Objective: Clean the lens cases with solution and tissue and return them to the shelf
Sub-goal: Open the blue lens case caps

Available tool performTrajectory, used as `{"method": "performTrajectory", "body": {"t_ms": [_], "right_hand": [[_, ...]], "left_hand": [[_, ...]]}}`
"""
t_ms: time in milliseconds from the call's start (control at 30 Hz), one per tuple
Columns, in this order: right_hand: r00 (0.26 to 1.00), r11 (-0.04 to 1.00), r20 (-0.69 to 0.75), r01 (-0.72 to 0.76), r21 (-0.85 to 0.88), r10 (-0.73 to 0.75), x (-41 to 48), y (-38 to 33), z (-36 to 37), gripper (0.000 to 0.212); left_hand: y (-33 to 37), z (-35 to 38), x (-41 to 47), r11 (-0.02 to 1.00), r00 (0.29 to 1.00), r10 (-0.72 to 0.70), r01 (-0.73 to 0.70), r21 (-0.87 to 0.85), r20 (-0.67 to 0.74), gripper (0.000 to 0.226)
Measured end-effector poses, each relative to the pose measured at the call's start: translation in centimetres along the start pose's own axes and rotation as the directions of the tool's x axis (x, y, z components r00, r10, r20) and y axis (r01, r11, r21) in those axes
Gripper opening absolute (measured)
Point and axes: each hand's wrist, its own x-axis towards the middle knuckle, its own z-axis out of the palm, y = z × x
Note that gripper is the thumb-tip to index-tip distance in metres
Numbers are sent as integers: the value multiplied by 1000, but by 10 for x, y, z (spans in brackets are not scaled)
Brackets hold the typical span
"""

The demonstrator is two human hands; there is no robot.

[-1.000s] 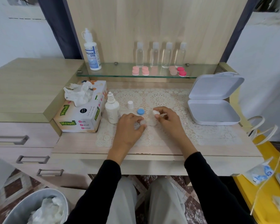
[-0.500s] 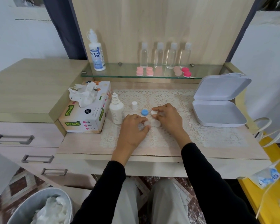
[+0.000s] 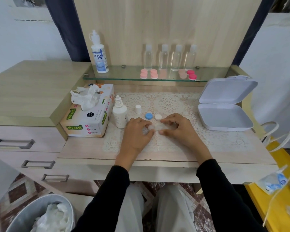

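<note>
**Lens case (image 3: 156, 127) pinched at frame centre, both caps off**

Lies low on the lace mat (image 3: 174, 104), clear plastic, blurred and partly hidden under fingertips. Gripped at its left end by the left hand (image 3: 137, 133), thumb and curled fingers pinching the translucent well. Flanked at its right end by the right hand (image 3: 178, 129), forefinger above and thumb below, bent toward each other with a gap between; cannot tell whether either tip touches the plastic.

Just above the hands, side by side on the mat: blue cap (image 3: 148, 116) and white cap (image 3: 158, 117), the white one near the right forefinger. Up and left of these, small bottle cap (image 3: 138, 109) standing upright. Further left, solution bottle (image 3: 120, 114), upright, nozzle bare, just beside the tissue box (image 3: 89, 121). Crumpled tissue (image 3: 85, 99) sticking out of the box top.

On the glass shelf (image 3: 124, 78) in the upper part of the frame: tall Dream Eye bottle (image 3: 99, 54) at the left, four clear bottles (image 3: 163, 56) in a row, pink lens cases (image 3: 144, 74) in front of them, red-capped lens case (image 3: 191, 74) at the right end.

At the right edge of the mat, white hinged box (image 3: 224, 114), lid raised. In the lower left corner, metal bin (image 3: 23, 214) holding crumpled white tissue. Black sleeves (image 3: 117, 190) on both forearms.
</note>
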Motion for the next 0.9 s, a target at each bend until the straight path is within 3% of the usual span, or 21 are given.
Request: {"method": "performTrajectory", "body": {"t_ms": [200,333,500,900], "right_hand": [[996,997,-68,53,-55,-57,-3,-2,5,31],[991,996,-119,54,-75,-63,-3,-2,5,31],[987,996,-147,48,-75,-59,-3,0,6,31],[971,1000,-240,-7,-10,4,-5,-4,1,28]], "left_hand": [[-1,2,-2,997,998,34,-38,71,58,49],[0,7,-2,965,979,-20,-34,262,201,67],[0,9,-2,926,957,-84,-28,377,278,71],[0,10,-2,910,950,-103,-30,414,295,72]]}}
